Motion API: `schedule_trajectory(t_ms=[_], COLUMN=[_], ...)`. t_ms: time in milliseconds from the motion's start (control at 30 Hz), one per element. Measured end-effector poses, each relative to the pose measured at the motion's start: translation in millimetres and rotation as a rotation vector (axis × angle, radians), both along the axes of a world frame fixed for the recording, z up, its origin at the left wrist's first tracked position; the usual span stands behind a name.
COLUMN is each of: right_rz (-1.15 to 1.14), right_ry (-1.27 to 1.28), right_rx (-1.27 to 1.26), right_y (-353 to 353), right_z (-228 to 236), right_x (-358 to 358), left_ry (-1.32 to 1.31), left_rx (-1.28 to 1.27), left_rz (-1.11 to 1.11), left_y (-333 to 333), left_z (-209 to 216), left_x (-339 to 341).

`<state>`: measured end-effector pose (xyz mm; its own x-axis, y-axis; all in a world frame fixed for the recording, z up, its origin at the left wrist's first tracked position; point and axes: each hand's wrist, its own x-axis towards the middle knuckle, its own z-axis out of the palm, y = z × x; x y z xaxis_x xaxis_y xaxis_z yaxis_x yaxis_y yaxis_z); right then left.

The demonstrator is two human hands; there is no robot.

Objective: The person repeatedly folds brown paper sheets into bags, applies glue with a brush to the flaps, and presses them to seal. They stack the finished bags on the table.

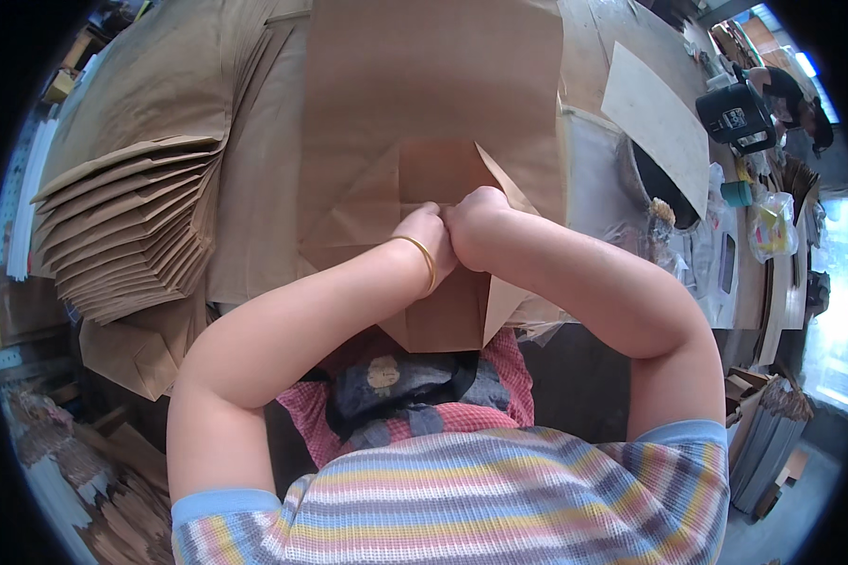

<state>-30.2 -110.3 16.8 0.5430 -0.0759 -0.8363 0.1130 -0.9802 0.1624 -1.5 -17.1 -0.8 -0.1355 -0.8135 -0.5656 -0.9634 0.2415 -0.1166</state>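
Left hand and right hand, both balled into fists and touching, press down on the folded bottom of a flat brown paper bag lying on the table, centre. Fanned stack of finished brown paper bags left (gold bangle on left wrist).

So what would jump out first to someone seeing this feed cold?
Dead centre, the left hand and right hand press together, knuckles touching, on the folded bottom of a flat brown paper bag, a thin gold bangle on the left wrist. To the left leans a fanned stack of folded brown paper bags. At upper right, a pale rectangular board lies over a dark round basin.
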Motion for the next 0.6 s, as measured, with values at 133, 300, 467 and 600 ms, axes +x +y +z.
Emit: schedule_trajectory(t_ms=[133,300,467,600], right_rz=[-0.043,-0.247,-0.431,-0.322], right_ry=[0.031,-0.218,-0.718,-0.595], right_rx=[-0.004,0.027,0.157,0.438], right_y=[0,-25,-56,-73], right_z=[8,-4,-25,2], right_x=[1,-45,-98,-84], left_ry=[0.093,-0.027,0.082,0.649], left_rx=[0.309,0.168,-0.235,-0.504], left_rz=[0.483,0.844,0.905,0.894], left_y=[-20,14,73,78], left_z=[6,7,-8,-4], left_x=[-5,6,58,68])
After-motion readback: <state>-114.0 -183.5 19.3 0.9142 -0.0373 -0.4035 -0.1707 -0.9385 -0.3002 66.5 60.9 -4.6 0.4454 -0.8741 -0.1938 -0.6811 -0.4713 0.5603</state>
